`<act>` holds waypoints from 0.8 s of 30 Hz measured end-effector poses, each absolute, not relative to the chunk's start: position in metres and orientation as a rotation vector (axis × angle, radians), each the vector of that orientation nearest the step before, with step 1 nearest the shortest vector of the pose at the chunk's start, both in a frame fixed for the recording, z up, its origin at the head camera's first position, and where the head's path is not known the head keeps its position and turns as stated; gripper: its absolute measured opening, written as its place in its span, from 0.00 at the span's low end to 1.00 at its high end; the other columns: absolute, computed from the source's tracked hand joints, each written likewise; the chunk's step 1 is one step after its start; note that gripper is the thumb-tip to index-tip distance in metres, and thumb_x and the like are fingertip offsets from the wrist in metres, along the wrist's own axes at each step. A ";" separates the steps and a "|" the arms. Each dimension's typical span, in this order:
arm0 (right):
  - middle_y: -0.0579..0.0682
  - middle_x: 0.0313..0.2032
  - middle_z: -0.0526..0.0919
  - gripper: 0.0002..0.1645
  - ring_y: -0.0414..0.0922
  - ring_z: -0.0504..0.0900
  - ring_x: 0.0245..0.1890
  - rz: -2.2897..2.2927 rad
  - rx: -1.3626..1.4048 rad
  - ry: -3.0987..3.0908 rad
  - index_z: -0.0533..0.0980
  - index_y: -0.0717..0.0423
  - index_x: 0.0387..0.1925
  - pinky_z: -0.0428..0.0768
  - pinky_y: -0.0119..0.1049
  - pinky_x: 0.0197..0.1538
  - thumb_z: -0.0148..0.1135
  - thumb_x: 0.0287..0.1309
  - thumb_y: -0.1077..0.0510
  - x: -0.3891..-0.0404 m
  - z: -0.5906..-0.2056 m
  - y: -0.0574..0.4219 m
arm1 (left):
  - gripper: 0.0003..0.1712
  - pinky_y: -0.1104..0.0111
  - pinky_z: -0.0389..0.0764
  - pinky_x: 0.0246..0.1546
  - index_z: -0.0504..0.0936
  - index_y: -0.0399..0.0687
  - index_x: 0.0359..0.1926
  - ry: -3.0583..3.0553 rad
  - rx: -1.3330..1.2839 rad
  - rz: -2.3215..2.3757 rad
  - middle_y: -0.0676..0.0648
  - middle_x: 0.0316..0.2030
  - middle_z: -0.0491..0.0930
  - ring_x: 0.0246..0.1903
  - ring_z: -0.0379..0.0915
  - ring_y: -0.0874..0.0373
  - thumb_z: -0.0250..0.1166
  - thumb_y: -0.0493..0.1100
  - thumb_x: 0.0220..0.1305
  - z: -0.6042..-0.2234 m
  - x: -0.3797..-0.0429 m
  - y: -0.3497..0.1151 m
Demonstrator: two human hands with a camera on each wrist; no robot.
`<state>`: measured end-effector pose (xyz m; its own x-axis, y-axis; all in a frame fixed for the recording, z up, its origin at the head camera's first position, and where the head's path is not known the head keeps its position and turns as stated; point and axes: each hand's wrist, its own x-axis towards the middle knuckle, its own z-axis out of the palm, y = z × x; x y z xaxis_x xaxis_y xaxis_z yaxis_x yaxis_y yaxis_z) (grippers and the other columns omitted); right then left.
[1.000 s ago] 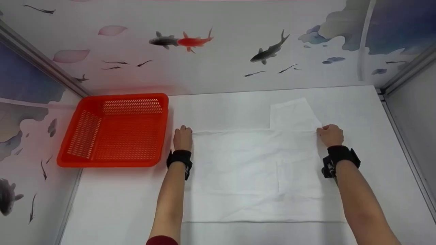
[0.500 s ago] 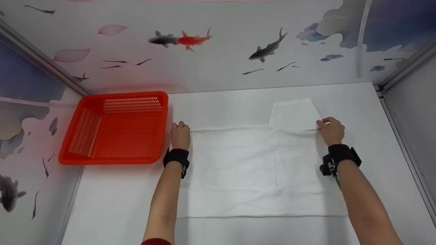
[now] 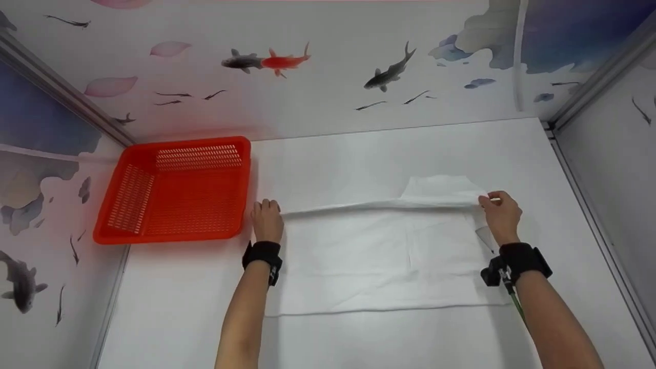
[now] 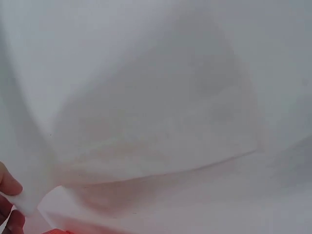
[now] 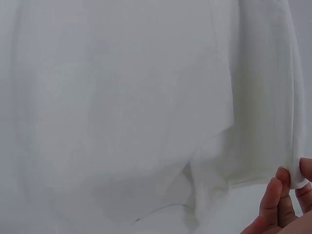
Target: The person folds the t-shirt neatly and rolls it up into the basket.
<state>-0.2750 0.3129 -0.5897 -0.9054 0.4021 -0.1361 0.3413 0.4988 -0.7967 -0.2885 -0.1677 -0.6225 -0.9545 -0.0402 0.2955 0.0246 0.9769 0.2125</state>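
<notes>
A white shirt (image 3: pixel 353 256) lies folded on the white table, with a sleeve-like flap (image 3: pixel 441 185) sticking out at its far right. Its far edge is raised into a taut ridge between both hands. My left hand (image 3: pixel 267 221) pinches the left end of that edge; in the left wrist view its fingers (image 4: pixel 9 183) show at the lower left corner with white fabric between them. At the right end, my right hand (image 3: pixel 501 215) pinches the folded edge between thumb and fingertips (image 5: pixel 282 175). A gap opens between fabric layers below this hand.
An orange-red plastic basket (image 3: pixel 245 189) stands on the table at the far left, close beyond the left hand. A wall painted with fish (image 3: pixel 387 76) borders the table's far side, and side walls (image 3: pixel 615 154) rise left and right. A cable (image 3: pixel 517 305) runs along the right forearm.
Both hands have drawn the shirt's far edge toward the body and lifted it. The flap at the far right has been pulled nearer with it. The head view has shifted slightly.
</notes>
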 end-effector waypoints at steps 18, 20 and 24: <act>0.60 0.40 0.76 0.17 0.42 0.69 0.35 1.355 -0.710 -2.677 0.75 0.69 0.46 0.67 0.25 0.32 0.55 0.68 0.57 -0.211 -0.616 0.316 | 0.10 0.58 0.69 0.29 0.75 0.36 0.24 -2.620 -0.197 -0.347 0.41 0.25 0.71 0.27 0.70 0.45 0.68 0.23 0.45 -0.651 -0.237 -0.184; 0.62 0.40 0.76 0.16 0.44 0.70 0.36 1.337 -0.696 -2.680 0.75 0.70 0.45 0.67 0.26 0.34 0.55 0.67 0.58 -0.207 -0.620 0.316 | 0.10 0.58 0.68 0.29 0.75 0.36 0.24 -2.629 -0.193 -0.346 0.41 0.24 0.71 0.27 0.69 0.45 0.68 0.23 0.45 -0.652 -0.233 -0.184; 0.66 0.41 0.75 0.16 0.54 0.72 0.40 1.279 -0.661 -2.737 0.75 0.73 0.43 0.68 0.38 0.41 0.54 0.67 0.60 -0.201 -0.629 0.319 | 0.09 0.58 0.68 0.29 0.76 0.36 0.23 -2.685 -0.181 -0.332 0.41 0.24 0.71 0.27 0.70 0.45 0.68 0.24 0.47 -0.654 -0.227 -0.182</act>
<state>-0.2012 0.3188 -0.6293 -0.9074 0.3985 -0.1334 0.3579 0.5665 -0.7423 -0.2268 -0.1822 -0.6537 -0.9002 0.0750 0.4289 0.1772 0.9629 0.2035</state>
